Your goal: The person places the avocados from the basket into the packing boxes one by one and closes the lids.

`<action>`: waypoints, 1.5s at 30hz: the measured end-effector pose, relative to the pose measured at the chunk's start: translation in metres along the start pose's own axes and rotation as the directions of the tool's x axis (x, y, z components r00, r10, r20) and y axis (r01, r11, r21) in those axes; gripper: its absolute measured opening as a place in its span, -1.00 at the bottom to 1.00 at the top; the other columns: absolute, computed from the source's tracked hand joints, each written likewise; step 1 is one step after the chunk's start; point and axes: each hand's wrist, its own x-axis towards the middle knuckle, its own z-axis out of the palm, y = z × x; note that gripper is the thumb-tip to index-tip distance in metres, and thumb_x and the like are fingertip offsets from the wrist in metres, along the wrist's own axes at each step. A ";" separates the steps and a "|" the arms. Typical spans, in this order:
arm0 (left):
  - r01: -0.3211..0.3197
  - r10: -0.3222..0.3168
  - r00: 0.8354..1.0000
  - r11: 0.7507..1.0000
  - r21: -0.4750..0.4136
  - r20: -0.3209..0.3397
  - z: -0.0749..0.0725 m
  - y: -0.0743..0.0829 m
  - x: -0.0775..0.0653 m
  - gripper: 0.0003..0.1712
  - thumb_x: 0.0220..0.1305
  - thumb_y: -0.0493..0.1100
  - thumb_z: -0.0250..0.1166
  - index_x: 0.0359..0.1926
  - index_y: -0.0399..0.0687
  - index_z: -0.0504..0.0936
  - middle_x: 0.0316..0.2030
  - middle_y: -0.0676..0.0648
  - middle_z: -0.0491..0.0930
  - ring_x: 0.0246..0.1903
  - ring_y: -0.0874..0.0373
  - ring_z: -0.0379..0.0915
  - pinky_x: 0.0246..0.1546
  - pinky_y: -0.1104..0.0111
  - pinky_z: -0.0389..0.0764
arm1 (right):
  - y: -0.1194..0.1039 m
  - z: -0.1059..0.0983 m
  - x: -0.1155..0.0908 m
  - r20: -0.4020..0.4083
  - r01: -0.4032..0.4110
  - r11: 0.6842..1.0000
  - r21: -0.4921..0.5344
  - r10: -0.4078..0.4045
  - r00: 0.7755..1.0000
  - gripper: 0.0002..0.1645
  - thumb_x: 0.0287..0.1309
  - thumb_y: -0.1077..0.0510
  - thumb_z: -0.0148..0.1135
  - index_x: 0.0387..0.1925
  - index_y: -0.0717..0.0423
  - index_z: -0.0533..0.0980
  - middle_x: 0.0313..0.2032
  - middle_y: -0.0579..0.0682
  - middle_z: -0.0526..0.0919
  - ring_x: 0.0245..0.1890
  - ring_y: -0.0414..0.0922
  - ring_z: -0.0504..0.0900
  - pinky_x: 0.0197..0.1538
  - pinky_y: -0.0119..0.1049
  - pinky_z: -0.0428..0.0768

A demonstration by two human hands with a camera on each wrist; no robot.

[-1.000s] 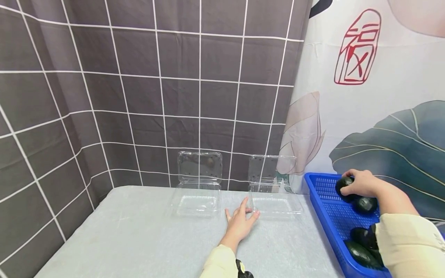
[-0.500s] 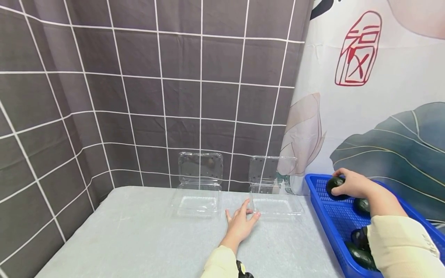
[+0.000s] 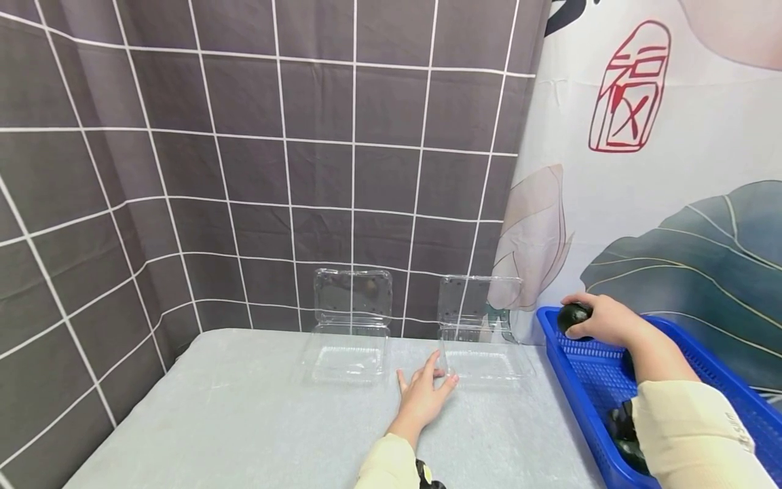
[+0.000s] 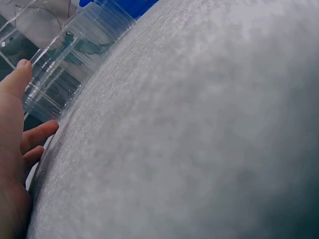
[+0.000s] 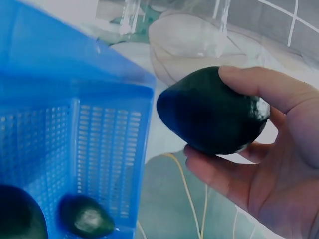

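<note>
Table (image 3: pixel 232 421): pale grey, faintly mottled top, low sheen in the left wrist view. Back left corner rounded; left edge slanting toward the lower left of the head view. Directly on top, near the back edge: left clear box (image 3: pixel 351 328), open, base flat, lid raised at the rear. Beside it, across a gap: right clear box (image 3: pixel 482 331), likewise open, lid raised at the rear. On the right-hand part: blue basket (image 3: pixel 569 387), perforated walls, running front to back, cut by the lower frame edge. Close beside the right clear box; contact between the two not discernible
</note>
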 end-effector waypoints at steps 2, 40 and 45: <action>-0.004 0.004 1.000 1.000 0.000 -0.002 0.000 0.000 0.000 -0.27 0.24 0.27 0.06 0.33 0.04 0.23 -0.10 0.04 0.61 0.12 -0.03 0.35 0.24 -0.19 -0.46 | -0.001 0.002 0.002 -0.028 0.019 0.999 0.033 -0.018 0.999 -0.28 -0.22 0.13 0.42 0.03 0.33 0.38 -0.18 0.45 0.49 -0.25 0.26 0.48 -0.25 0.11 0.48; -0.033 0.033 0.999 0.999 0.019 -0.008 -0.001 0.001 -0.001 -0.34 0.24 0.26 0.08 0.31 0.21 0.29 -0.10 0.08 0.61 0.14 0.00 0.34 0.22 -0.24 -0.42 | -0.020 0.028 0.011 -0.115 0.016 0.976 0.215 0.010 0.993 -0.33 -0.07 0.20 0.30 0.10 0.34 0.29 -0.11 0.47 0.45 -0.21 0.22 0.49 -0.19 0.04 0.50; -0.038 0.038 0.999 0.999 0.024 -0.012 -0.001 0.000 -0.002 -0.34 0.23 0.26 0.08 0.31 0.21 0.29 -0.10 0.08 0.62 0.13 0.00 0.34 0.22 -0.24 -0.41 | -0.020 0.033 0.014 -0.124 0.041 0.977 0.209 -0.015 0.992 -0.33 -0.13 0.24 0.34 0.06 0.36 0.31 -0.13 0.48 0.47 -0.23 0.22 0.50 -0.22 0.04 0.53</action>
